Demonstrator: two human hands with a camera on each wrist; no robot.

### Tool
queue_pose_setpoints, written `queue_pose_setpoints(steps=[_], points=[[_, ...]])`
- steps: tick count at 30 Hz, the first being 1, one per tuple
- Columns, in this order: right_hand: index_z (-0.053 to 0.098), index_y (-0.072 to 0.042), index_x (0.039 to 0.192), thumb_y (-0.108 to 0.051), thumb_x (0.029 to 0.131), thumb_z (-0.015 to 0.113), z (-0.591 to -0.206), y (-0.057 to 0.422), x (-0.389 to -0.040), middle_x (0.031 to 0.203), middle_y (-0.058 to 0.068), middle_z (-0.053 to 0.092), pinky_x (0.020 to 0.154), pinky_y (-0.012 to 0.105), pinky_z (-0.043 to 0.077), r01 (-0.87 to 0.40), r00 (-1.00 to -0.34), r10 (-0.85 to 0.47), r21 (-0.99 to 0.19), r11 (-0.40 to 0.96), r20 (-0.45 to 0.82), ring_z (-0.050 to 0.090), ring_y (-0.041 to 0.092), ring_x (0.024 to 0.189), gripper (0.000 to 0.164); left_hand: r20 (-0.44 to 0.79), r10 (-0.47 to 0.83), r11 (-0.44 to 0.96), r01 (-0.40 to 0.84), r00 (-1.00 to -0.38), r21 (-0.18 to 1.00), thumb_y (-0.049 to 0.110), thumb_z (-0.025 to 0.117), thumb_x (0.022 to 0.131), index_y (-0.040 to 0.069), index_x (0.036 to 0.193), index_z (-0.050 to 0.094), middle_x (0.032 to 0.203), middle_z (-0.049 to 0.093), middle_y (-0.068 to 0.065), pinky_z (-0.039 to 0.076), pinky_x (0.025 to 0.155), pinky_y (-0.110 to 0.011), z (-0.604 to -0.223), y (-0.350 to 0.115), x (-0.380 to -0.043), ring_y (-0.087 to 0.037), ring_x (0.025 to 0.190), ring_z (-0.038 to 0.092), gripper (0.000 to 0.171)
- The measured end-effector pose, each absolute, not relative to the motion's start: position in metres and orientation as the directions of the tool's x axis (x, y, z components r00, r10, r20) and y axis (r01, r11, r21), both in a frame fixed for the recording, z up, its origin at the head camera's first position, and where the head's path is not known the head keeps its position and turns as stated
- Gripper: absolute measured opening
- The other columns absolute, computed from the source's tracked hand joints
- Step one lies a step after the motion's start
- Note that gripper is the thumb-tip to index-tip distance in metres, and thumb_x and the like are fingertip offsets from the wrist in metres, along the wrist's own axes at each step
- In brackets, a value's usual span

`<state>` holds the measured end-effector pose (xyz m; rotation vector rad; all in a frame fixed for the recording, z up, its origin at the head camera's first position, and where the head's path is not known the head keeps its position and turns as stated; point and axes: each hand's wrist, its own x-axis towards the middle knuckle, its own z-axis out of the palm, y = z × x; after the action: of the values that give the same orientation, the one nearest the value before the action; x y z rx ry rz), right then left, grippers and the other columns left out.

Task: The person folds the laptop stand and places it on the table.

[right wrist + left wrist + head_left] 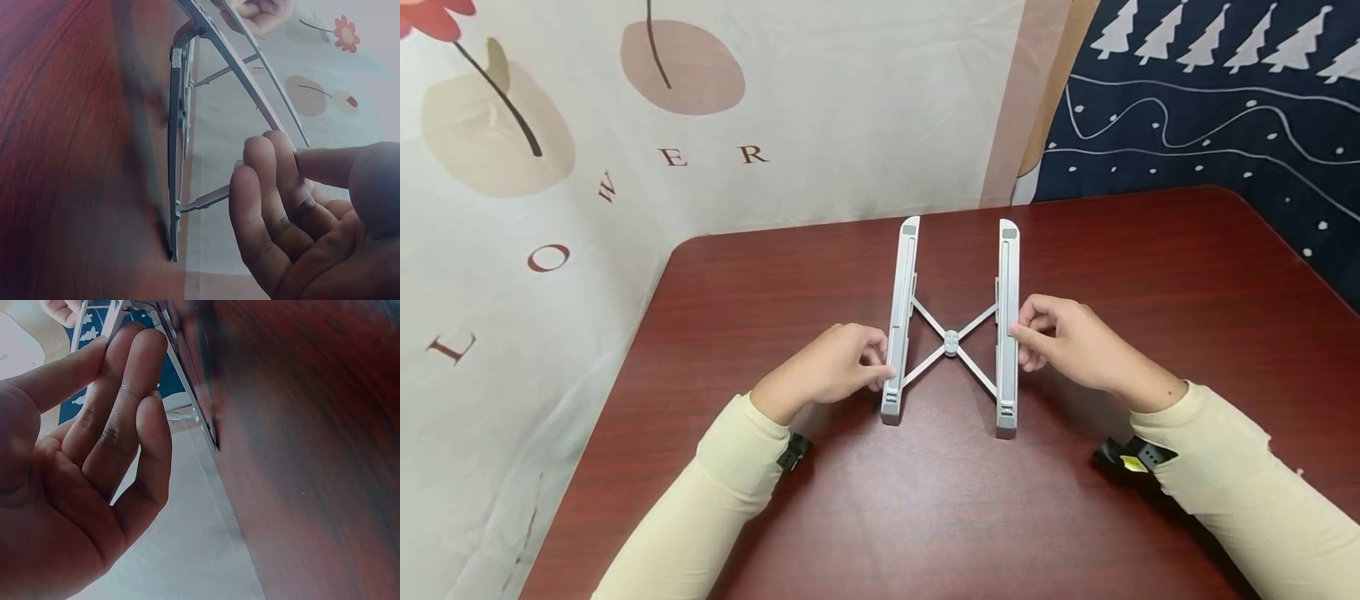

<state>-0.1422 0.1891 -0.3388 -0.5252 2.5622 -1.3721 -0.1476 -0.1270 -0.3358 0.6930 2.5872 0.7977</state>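
Note:
A silver folding laptop stand (1008, 292) stands spread on the table, its two long rails joined by crossed bars at a round central hub (951, 342). My left hand (831, 362) pinches the near part of the left rail (902, 308) between thumb and fingers. On the other side my right hand (1071, 342) grips the right rail around its middle, thumb on top. The right wrist view shows the raised upper rail above a lower leg (174, 137) close to the tabletop. In the left wrist view, fingers (112, 419) cover much of the stand.
The dark red wooden table (760, 292) has rounded far corners. Behind it hangs a pale cloth (850, 100) with flowers and letters, and a navy cloth (1195, 125) with white trees at the right. Black straps (1153, 454) circle both wrists.

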Motion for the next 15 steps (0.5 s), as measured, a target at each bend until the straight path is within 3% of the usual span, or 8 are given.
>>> queue_pose_setpoints(steps=[9, 15], points=[[0.048, -0.001, 0.095, -0.006, 0.091, 0.072, -0.3387, 0.1924, -0.1404, 0.079, 0.01, 0.072, 0.064, 0.033, 0.059, -0.22, -0.89, -0.455, -0.842, 0.493, -0.034, 0.07, 0.023, 0.065, 0.024, -0.166, 0.543, 0.721, 0.356, -0.823, 0.595, 0.017, 0.073, 0.091, 0.01, 0.085, 0.059, 0.069, 0.073, 0.005, 0.046, 0.069, -0.025, -0.3359, -0.1273, -0.1457, -0.011, 0.067, 0.07, 0.017], [0.051, -0.005, 0.094, -0.009, 0.087, 0.077, -0.337, 0.1936, -0.1374, 0.076, 0.003, 0.071, 0.06, 0.025, 0.052, -0.314, -0.88, -0.475, -0.746, 0.587, -0.003, 0.065, 0.015, 0.065, 0.027, -0.168, 0.541, 0.725, 0.355, -0.824, 0.59, 0.017, 0.074, 0.091, 0.01, 0.085, 0.06, 0.067, 0.072, 0.007, 0.046, 0.068, -0.025, -0.3376, -0.1281, -0.1455, -0.012, 0.067, 0.07, 0.017]])
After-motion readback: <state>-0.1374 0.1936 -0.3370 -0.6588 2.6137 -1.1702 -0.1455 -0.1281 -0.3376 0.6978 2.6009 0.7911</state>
